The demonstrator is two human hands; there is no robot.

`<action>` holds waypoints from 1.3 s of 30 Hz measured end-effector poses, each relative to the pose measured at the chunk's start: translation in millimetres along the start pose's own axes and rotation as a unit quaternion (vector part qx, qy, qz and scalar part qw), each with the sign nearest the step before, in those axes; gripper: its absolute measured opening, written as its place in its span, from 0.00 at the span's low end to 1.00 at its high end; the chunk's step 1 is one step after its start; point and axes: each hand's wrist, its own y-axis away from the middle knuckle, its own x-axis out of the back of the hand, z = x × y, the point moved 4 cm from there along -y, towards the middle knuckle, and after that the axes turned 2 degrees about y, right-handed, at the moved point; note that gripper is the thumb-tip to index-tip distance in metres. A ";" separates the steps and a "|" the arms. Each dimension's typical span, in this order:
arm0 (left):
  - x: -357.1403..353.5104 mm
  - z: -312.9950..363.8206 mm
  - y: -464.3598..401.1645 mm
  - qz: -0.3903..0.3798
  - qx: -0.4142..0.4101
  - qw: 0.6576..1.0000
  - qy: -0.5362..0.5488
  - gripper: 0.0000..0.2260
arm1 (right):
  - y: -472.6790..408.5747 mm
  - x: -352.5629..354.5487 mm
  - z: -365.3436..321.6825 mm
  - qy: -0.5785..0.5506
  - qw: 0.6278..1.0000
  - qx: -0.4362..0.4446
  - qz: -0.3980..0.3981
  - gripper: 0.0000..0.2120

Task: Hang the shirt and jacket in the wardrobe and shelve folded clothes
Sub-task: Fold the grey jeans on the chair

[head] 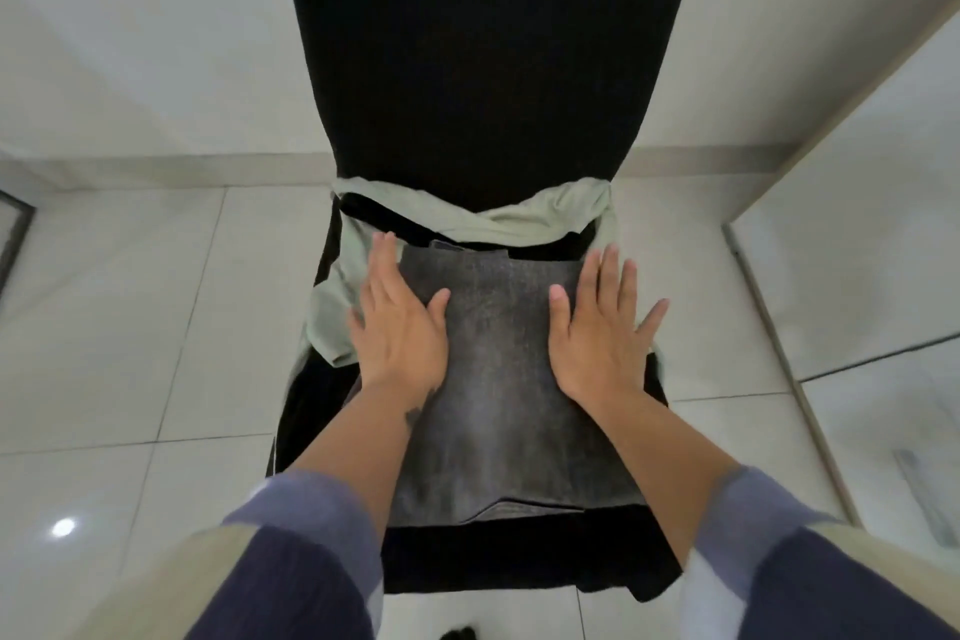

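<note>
A folded dark grey garment [498,379] lies on the seat of a black-covered chair [488,68]. My left hand [397,322] lies flat on its left edge with fingers straight. My right hand [602,327] lies flat on its right side, fingers spread. Under and behind the grey garment a pale green garment [519,216] is spread loosely across the seat, partly hidden. A black cloth shows between the two at the back of the seat.
The chair stands on white floor tiles [130,327] against a white wall. A mirrored or glossy panel [857,276] rises at the right. A dark frame edge [15,234] shows at far left.
</note>
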 end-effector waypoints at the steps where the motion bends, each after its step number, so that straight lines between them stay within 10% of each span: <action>1: -13.7 -8.4 1.2 -0.017 -0.020 0.998 -0.060 0.30 | -0.8 -13.6 1.5 0.041 0.999 0.016 -0.016 0.31; 21: -18.0 -51.3 60.3 -0.049 -0.031 0.980 -0.191 0.28 | 41.0 -35.7 22.2 0.105 0.991 0.079 -0.038 0.28; 27: 4.8 -56.1 115.3 -0.058 0.029 0.954 -0.294 0.28 | 120.1 -31.8 53.4 -0.029 0.996 -0.066 0.053 0.25; 36: 22.7 -65.2 114.2 -0.081 0.160 0.968 -0.175 0.33 | 98.2 -32.7 69.5 -0.220 0.930 -0.248 -0.157 0.33; 39: 32.7 -46.9 111.6 -0.036 0.124 0.979 -0.155 0.27 | 96.8 -23.4 61.5 -0.250 0.939 -0.215 -0.098 0.30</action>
